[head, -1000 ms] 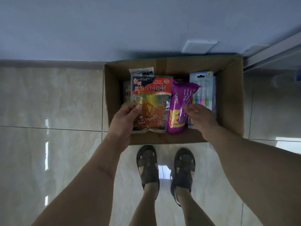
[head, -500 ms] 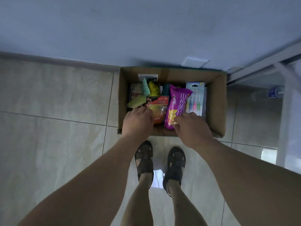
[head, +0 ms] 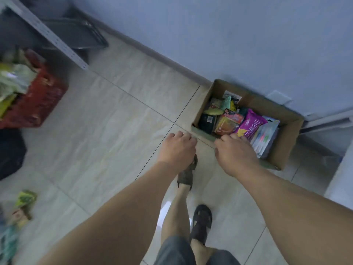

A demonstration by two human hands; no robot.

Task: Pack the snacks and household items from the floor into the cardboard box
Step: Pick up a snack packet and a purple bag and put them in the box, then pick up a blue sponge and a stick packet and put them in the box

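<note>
Just beyond right hand (head: 236, 153), cardboard box (head: 286, 146)

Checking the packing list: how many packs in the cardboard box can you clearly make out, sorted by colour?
In the cardboard box:
Purple snack bag: 1
Red-and-orange snack pack: 1
Dark pack: 1
Clear toothbrush pack: 1
Total: 4. The small green and yellow packs behind them are too blurred to count.

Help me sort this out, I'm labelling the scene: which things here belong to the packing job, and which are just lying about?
Job:
- box
- purple bag
- toothbrush pack
- orange snack pack
- loose packets on the floor
- left hand
- right hand

Lying about:
- red basket
- metal rack
- black bag
</note>
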